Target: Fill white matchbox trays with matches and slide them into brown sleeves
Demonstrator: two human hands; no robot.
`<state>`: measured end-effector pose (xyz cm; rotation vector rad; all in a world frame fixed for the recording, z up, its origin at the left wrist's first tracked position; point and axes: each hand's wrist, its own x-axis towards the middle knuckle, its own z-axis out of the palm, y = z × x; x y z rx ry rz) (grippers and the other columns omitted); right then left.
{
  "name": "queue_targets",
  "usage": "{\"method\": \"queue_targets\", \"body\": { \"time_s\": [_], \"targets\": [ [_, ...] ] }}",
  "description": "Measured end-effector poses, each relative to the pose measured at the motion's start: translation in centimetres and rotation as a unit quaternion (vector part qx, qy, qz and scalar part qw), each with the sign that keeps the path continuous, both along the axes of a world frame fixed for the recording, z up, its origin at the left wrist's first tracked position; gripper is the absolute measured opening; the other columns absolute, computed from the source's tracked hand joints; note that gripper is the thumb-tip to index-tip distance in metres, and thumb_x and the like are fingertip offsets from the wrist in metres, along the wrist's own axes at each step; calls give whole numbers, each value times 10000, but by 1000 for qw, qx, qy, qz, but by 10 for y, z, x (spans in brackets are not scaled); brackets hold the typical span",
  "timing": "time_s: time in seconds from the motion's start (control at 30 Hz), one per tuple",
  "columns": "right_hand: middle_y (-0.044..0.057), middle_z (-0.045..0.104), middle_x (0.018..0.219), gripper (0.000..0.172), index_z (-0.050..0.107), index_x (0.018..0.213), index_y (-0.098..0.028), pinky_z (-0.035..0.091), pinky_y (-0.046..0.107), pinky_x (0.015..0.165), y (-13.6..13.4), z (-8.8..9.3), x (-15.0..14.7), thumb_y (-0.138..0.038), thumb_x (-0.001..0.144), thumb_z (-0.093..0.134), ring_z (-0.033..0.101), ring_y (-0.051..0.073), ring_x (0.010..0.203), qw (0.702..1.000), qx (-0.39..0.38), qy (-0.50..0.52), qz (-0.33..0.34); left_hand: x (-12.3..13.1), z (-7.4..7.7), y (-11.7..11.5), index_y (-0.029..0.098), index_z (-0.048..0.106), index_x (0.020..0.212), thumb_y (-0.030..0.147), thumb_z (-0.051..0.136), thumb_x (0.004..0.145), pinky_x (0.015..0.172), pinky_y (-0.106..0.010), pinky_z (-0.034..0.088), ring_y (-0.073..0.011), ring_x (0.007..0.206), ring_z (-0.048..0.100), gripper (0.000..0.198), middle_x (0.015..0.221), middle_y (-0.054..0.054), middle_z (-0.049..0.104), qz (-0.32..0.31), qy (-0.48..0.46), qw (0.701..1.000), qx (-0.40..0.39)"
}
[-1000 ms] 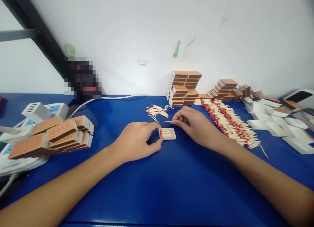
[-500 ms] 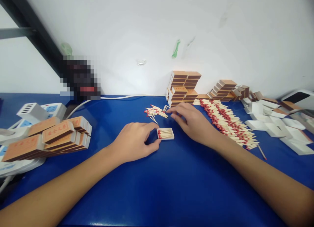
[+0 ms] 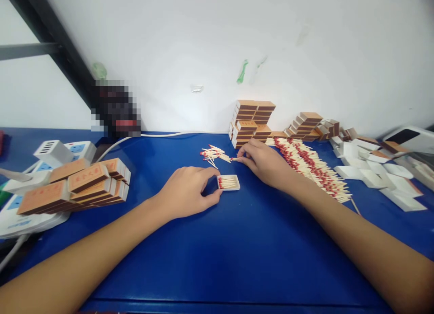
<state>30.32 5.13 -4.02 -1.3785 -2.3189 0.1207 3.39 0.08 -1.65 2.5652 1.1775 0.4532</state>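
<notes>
A small white matchbox tray [image 3: 228, 182] with several red-tipped matches in it lies on the blue table [image 3: 217, 250]. My left hand [image 3: 188, 192] curls round its left end, thumb and forefinger pinching it. My right hand [image 3: 262, 162] is just behind the tray, fingers pinched on a match [image 3: 233, 159] at the edge of a small loose heap of matches [image 3: 214, 154].
A long row of matches [image 3: 312, 168] runs to the right. Stacked brown matchboxes [image 3: 252, 122] stand by the wall, more [image 3: 76, 185] lie at the left on a white power strip [image 3: 50, 153]. Empty white trays [image 3: 379, 171] fill the right side.
My right hand put a match toward the tray, reached back to the loose heap and now pinches another match there. My left hand stayed on the tray.
</notes>
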Motion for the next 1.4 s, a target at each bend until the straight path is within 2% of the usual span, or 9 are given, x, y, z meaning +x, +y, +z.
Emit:
{"method": "queue_targets", "body": {
  "time_s": [0.17,0.47,0.67,0.8,0.9,1.0,1.13,1.27,1.4],
  "targets": [
    [67,633,895,214,617,890,-214,448,346,722,-12,4,2,-382,1021,591,582,219,804,996,-78,41,-2,0,-1,0,208,726,1195,366,649,932,609,-285,353,-143,615,567,317,696,33,632,-1,2,1000,0],
    [76,650,912,218,609,900,-229,459,360,731,-25,12,3,-388,1037,547,592,231,837,995,-76,69,9,0,-1,0,218,732,1173,352,658,923,581,-273,341,-128,573,540,293,657,45,609,0,-5,1000,1],
    [39,648,872,221,624,937,-245,457,340,686,-53,23,-18,-412,1058,545,571,198,755,985,-130,111,27,0,-2,0,219,726,1164,353,660,927,584,-272,356,-135,593,562,280,677,41,621,-6,-7,1000,8],
    [38,637,899,180,605,932,-238,451,330,703,-66,20,-32,-335,1063,529,573,189,785,988,-111,94,57,0,-2,-1,215,725,1128,346,651,929,584,-276,351,-137,592,557,249,680,39,616,-7,-7,1000,11],
    [34,630,877,135,635,959,-240,440,328,680,-62,19,-30,-301,1044,549,568,188,759,991,-88,87,45,0,-1,-1,215,727,1129,342,651,930,585,-276,354,-137,588,558,248,675,40,612,-7,-7,1000,6],
    [36,619,821,139,665,961,-239,432,339,650,-49,16,-18,-308,1024,562,556,193,708,995,-31,94,-16,0,-1,0,218,724,1168,343,656,931,590,-276,362,-137,590,564,276,673,42,614,-7,-5,1000,7],
    [77,645,885,132,682,989,-219,477,389,727,-31,7,-2,-335,972,622,599,238,787,993,54,72,-72,0,-1,-1,216,728,1176,351,656,933,587,-276,362,-136,585,559,287,667,42,610,-8,-1,1000,10],
    [97,655,903,179,661,883,-217,479,409,749,-22,-2,5,-326,994,572,612,256,818,996,23,37,-73,0,0,-2,215,734,1170,356,657,933,581,-282,350,-138,571,542,286,654,44,594,-6,-3,1000,5],
    [89,629,832,287,586,742,-226,452,418,743,-22,-1,5,-366,992,598,598,265,801,995,-1,1,-103,0,-1,-2,207,727,1188,363,654,935,598,-288,361,-145,595,555,306,679,38,604,-11,1,1000,9]
  ]
}}
